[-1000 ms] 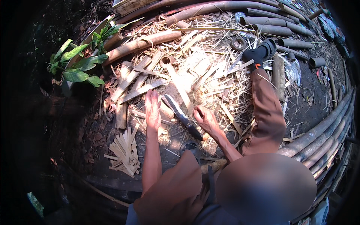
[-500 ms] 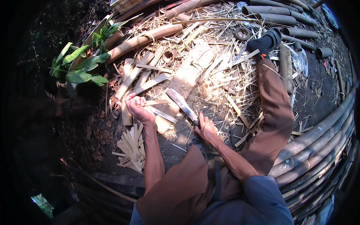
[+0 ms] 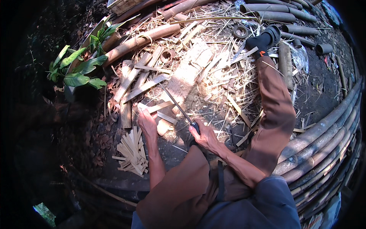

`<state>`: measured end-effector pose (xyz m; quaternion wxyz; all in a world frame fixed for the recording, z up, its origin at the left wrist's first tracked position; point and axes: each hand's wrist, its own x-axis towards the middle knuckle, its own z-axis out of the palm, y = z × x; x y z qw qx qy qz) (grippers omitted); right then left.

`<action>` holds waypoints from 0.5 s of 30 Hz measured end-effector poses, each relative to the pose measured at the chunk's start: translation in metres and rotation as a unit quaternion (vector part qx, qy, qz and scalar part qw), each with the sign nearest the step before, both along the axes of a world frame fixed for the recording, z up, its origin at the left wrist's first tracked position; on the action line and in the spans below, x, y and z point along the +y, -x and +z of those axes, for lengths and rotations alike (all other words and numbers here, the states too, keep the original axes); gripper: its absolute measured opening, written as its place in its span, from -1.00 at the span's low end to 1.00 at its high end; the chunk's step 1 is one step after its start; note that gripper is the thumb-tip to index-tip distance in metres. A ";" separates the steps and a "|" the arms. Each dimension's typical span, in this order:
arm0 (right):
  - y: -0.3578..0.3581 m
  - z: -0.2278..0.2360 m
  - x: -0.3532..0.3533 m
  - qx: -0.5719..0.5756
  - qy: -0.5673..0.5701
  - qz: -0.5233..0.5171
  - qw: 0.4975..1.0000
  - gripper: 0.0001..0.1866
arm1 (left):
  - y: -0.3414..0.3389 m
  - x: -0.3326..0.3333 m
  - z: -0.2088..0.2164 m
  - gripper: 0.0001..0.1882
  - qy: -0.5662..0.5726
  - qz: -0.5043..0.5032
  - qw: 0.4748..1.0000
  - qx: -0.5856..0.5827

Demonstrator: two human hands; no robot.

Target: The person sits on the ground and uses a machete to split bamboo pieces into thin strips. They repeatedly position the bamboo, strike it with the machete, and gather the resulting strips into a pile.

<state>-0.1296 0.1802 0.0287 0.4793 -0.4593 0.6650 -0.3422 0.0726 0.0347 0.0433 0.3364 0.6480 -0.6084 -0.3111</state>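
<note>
My left hand (image 3: 146, 121) is closed round a short, pale bamboo strip (image 3: 161, 106), which sticks out to the right of the fingers. My right hand (image 3: 204, 136) grips the dark handle of a machete (image 3: 176, 104). Its long blade slants up and to the left and is seen nearly edge-on, so it looks like a thin dark line. The blade passes just right of the strip's free end; whether they touch I cannot tell. Below my left hand a fanned pile of thin split strips (image 3: 132, 152) lies on the dark ground. Another pale strip (image 3: 166, 117) lies beneath the held one.
A worn, sunlit wooden block (image 3: 192, 65) lies ahead, with split bamboo slats (image 3: 131, 76) to its left and shavings (image 3: 244, 82) to its right. A thick bamboo pole (image 3: 141, 41) and a leafy plant (image 3: 78, 68) are far left. Long bamboo poles (image 3: 312, 147) line the right.
The machete has turned in my right hand, from showing its broad side to nearly edge-on. My left hand has rotated, still holding the strip. The whole view has shifted slightly.
</note>
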 end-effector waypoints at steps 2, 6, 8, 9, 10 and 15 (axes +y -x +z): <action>-0.012 0.015 -0.009 -0.054 -0.053 0.042 0.996 -0.49 | -0.017 0.000 -0.014 -0.71 -0.005 -0.004 1.000 -0.015; -0.036 0.013 -0.012 -0.021 0.022 0.060 0.998 -0.56 | 0.003 0.014 0.015 -0.72 -0.040 0.038 0.997 0.053; -0.012 -0.040 -0.012 -0.004 -0.031 -0.023 0.999 -0.57 | 0.036 0.017 0.008 -0.67 -0.040 0.051 0.988 0.140; 0.000 -0.050 -0.016 0.025 -0.037 -0.035 0.998 -0.59 | 0.043 0.017 0.015 -0.66 -0.053 0.092 0.968 0.228; -0.001 -0.031 -0.018 0.032 -0.062 -0.009 0.998 -0.59 | 0.034 0.020 0.013 -0.66 -0.045 0.068 0.979 0.189; -0.010 -0.013 -0.013 -0.036 -0.076 0.018 0.996 -0.53 | 0.045 0.020 0.026 -0.67 -0.023 0.066 0.982 0.173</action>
